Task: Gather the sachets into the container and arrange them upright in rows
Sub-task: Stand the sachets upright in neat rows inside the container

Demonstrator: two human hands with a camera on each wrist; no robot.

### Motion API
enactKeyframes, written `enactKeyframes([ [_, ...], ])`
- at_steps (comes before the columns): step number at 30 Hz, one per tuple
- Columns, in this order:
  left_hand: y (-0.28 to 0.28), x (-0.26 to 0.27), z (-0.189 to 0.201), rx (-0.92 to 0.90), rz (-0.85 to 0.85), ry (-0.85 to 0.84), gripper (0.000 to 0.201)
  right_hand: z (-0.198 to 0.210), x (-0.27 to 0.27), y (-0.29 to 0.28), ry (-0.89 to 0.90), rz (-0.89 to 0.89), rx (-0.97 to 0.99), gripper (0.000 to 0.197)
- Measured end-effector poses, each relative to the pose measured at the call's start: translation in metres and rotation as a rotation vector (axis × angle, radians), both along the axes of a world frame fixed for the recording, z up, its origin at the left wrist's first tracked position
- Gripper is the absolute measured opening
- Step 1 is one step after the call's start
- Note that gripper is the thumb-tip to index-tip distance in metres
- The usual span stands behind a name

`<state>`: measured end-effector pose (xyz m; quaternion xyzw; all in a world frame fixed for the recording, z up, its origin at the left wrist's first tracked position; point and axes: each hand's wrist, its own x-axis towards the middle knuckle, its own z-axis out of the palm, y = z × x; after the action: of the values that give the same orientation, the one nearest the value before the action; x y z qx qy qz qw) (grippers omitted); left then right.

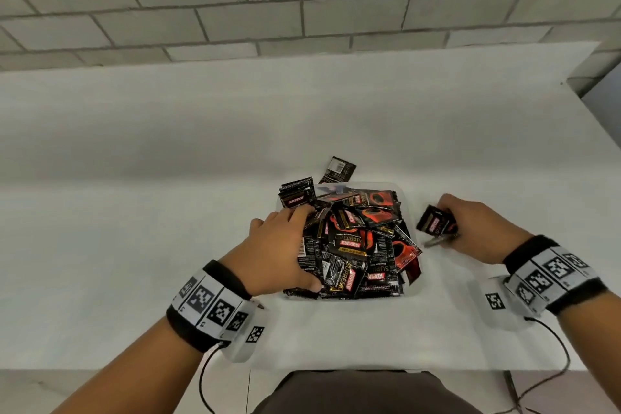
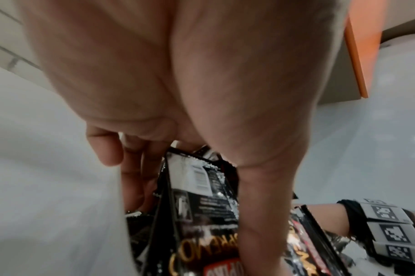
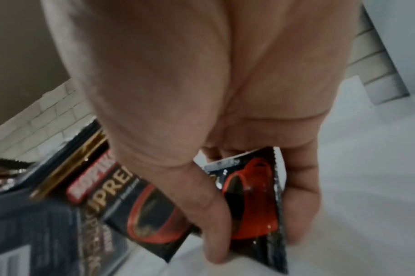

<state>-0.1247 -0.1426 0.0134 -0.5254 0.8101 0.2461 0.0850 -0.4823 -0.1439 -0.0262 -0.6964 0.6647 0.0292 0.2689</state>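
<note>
Both my wrists wear black bands with white square codes near the front edge of the white table [image 1: 134, 178]. My left hand [image 1: 275, 252] lies on the left side of the pile of sachets [image 1: 353, 245] in the clear container [image 1: 408, 208], which sits in the middle of the table, nearer the front edge. Its fingers and thumb curl around a bunch of sachets at the left side. My right hand [image 1: 470, 225] is just to the right of the container and pinches a few sachets [image 1: 435, 220] between thumb and fingers, low over the table. The head view shows the whole messy pile, with sachets lying every way, one loose sachet [image 1: 339, 169] on the table behind the container and another stack [image 1: 295, 195] at its back left corner. Only the left wrist view shows a white barcode label [image 2: 197, 177] on the back of a sachet. Only the right wrist view shows the red cup picture [image 3: 251, 198] up close. I can read "SUPREMO" on the packs; the red brand label is upside down and looks like "KOPIKO".
</note>
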Motion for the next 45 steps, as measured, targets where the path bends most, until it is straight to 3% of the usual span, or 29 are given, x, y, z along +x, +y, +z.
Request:
enactKeyframes([
  [3,0.001,-0.003,-0.001,-0.015,0.022,0.020,0.120,0.001,-0.003,0.001,-0.058,-0.069,0.020,0.032],
  [10,-0.005,0.004,-0.002,-0.021,0.094,0.135,0.086,0.025,-0.023,-0.008,-0.147,-0.305,-0.002,0.016],
  [13,-0.009,0.009,-0.003,-0.014,0.127,0.185,0.075,0.042,-0.019,-0.001,-0.183,-0.256,0.011,0.020],
  [15,-0.011,0.012,-0.003,-0.002,0.134,0.215,0.075,0.040,-0.009,0.012,-0.160,-0.125,0.124,0.027],
  [17,-0.014,0.015,-0.002,0.010,0.134,0.251,0.072,0.028,0.001,0.027,-0.070,0.027,0.218,0.049],
  [19,-0.015,0.018,0.005,0.040,0.138,0.312,0.055,0.013,0.005,0.037,-0.007,0.095,0.172,0.077],
  [20,-0.015,0.020,0.009,0.063,0.146,0.349,0.044,0.009,0.004,0.038,0.005,0.102,0.121,0.080],
  [24,-0.018,0.032,0.026,0.115,0.221,0.459,0.035,0.008,0.003,0.032,0.068,0.162,0.078,0.063],
  [30,-0.022,0.032,0.050,0.120,0.296,0.592,0.025,0.020,-0.002,0.013,-0.125,0.111,0.180,0.043],
  [34,-0.018,0.031,0.052,0.064,0.315,0.672,0.034,0.066,-0.005,-0.034,-0.171,0.063,-0.028,0.032],
  [37,-0.017,0.031,0.054,0.025,0.378,0.778,0.031,0.088,0.013,-0.081,-0.058,0.167,-0.169,0.021],
  [39,-0.021,0.027,0.058,0.051,0.370,0.758,0.029,0.083,0.033,-0.108,0.006,0.277,-0.163,0.022],
  [41,-0.031,0.023,0.059,0.137,0.288,0.626,0.030,0.071,0.057,-0.126,0.041,0.389,-0.089,0.027],
  [45,-0.047,-0.001,0.053,0.091,0.160,0.401,0.045,0.052,0.096,-0.143,0.127,0.576,0.110,0.062],
])
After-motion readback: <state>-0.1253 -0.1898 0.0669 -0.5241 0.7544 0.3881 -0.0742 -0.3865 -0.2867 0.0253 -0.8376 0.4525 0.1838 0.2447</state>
